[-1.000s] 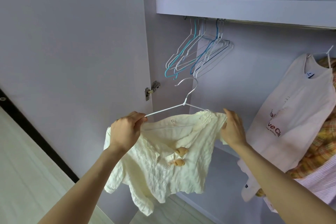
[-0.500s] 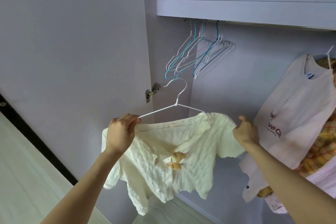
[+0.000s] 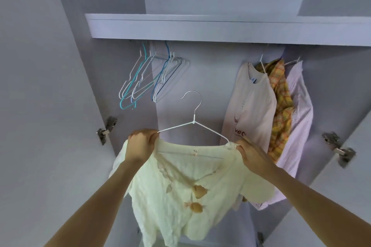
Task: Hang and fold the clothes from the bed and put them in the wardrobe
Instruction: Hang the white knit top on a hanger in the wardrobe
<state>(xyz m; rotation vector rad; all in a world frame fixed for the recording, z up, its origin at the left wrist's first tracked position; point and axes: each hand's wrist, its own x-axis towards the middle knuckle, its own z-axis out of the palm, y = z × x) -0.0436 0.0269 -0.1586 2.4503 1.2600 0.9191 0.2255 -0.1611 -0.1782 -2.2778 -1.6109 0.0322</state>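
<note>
From the head camera, the left hand [image 3: 140, 145] grips the left shoulder of a cream blouse [image 3: 180, 192] together with the end of a white wire hanger [image 3: 192, 122]. The right hand [image 3: 252, 156] pinches the right shoulder of the blouse, where the hanger end goes under the cloth. The blouse hangs in front of the open wardrobe [image 3: 220, 28], below the shelf; its hem is cut off by the frame edge. The rail is hidden behind the shelf. Empty hangers [image 3: 148, 78] hang at the left; a beige T-shirt [image 3: 251, 102], a checked shirt [image 3: 281, 106] and a striped shirt [image 3: 299, 116] hang at the right, its print partly hidden.
</note>
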